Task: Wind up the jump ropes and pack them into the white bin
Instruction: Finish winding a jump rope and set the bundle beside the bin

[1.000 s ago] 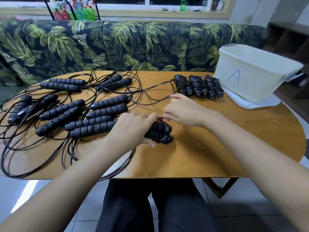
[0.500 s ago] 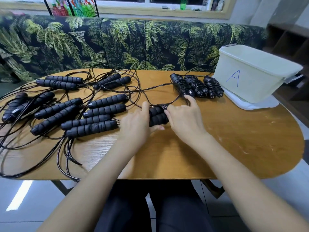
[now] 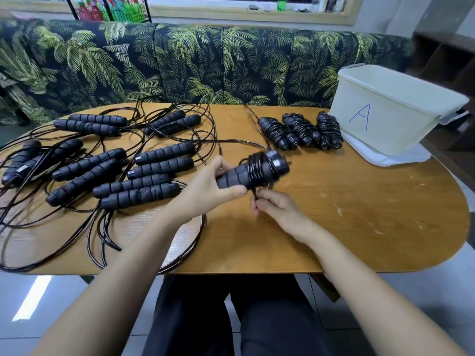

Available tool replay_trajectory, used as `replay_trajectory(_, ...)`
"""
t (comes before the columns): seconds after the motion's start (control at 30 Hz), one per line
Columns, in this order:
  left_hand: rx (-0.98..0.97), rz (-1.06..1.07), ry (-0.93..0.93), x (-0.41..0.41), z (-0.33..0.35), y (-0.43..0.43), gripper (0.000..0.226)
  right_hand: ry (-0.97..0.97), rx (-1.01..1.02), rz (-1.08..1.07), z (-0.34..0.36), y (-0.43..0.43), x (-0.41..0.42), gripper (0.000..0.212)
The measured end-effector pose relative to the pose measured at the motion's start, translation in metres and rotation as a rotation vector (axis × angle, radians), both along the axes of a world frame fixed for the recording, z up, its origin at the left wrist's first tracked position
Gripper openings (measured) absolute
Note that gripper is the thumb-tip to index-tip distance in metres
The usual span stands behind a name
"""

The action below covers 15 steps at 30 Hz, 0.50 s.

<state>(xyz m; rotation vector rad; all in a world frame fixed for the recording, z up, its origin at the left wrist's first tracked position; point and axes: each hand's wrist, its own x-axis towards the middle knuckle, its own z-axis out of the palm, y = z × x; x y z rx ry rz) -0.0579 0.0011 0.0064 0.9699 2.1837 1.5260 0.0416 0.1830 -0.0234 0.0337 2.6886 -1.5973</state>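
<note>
Your left hand [image 3: 205,194] gripped the handles [image 3: 246,173], caps toward two o'clock; your right hand [image 3: 279,210] pinched the rope [image 3: 254,193]. The handles had tilted up from near level.

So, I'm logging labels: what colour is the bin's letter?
Blue letter A on the white bin, head view.

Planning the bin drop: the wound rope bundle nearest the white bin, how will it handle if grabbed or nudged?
Probably lifts as one stiff piece: the wound bundle has cord wrapped tightly round its handles. Likely rolls little if pushed, since it looks lumpy, not round. The glossy cord may slip or unwind; I can't see its end secured.
</note>
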Motion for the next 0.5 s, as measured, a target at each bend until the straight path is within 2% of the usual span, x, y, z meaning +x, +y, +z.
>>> replay_trajectory(0.1,-0.072,-0.277,0.030,0.009,0.013,-0.010,0.066,-0.191,0.005,0.115,0.019,0.013,-0.005,0.014)
replay_trajectory(0.13,-0.144,-0.318,0.119,0.011,0.018,-0.012,0.067,-0.227,0.025,0.110,0.027,0.016,-0.010,0.025)
replay_trajectory(0.17,-0.270,-0.321,0.283,0.014,0.023,-0.014,0.068,-0.176,0.117,0.155,0.034,0.019,-0.017,0.030)
replay_trajectory(0.23,-0.549,-0.289,0.643,0.017,0.031,-0.015,0.070,-0.103,0.497,0.313,0.042,0.028,-0.032,0.004)
replay_trajectory(0.3,-0.718,-0.243,0.840,0.019,0.035,-0.012,0.073,-0.090,0.683,0.367,0.053,0.030,-0.042,0.022)
replay_trajectory(0.4,-0.875,-0.101,1.065,0.019,0.036,-0.004,0.077,0.031,0.896,0.394,0.074,0.027,-0.050,0.017)
replay_trajectory(0.5,-0.982,0.055,1.175,0.021,0.033,0.006,0.081,0.158,1.123,0.287,0.081,0.011,-0.051,0.028)
